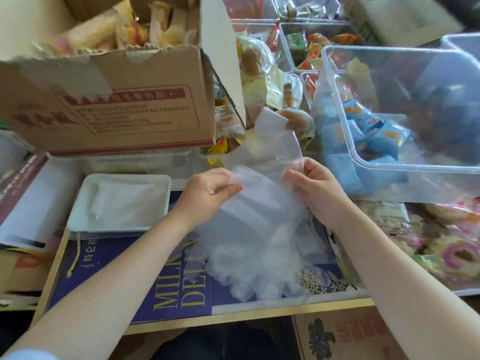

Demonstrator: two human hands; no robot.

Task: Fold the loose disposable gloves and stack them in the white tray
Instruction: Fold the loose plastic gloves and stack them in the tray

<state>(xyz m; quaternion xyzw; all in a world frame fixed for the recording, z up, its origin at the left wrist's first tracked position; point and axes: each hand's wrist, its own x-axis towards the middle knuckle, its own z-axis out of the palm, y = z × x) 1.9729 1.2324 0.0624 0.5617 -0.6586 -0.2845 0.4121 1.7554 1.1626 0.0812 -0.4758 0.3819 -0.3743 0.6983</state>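
A: Item one, far left?
B: A dark book or carton edge [18,183], cut off by the frame, its lettering too blurred to read. Above it, a torn cardboard box [117,105] of wrapped snacks; the packets inside are smeared by motion.

A: Next entry.
B: White tray [78,203], resting on the upper left corner of a blue gift box [124,276]. Translucent folded gloves [122,201] lie in it; how many cannot be counted.

A: The hands?
B: Left hand [207,190], fingers curled, pinching the left edge of a clear disposable glove [259,162]. Right hand [314,183], fingers curled, pinching the right edge of the same glove. The glove is held up between them, just right of the tray; its upper part stands above the hands, and the film is so sheer that its outline is hard to trace.

A: Below the hands?
B: A heap of loose gloves [259,255] on the blue gift box lid, covering part of the printed words. Single gloves cannot be told apart.

A: Right side?
B: Clear plastic bin [389,162] holding blue packets, its far end running out of frame. Behind it, further clear compartments of wrapped food, contents indistinct. Lower right, pink-ringed packets [457,253], blurred and cut off. Bottom edge, a printed carton [345,336], only partly seen.
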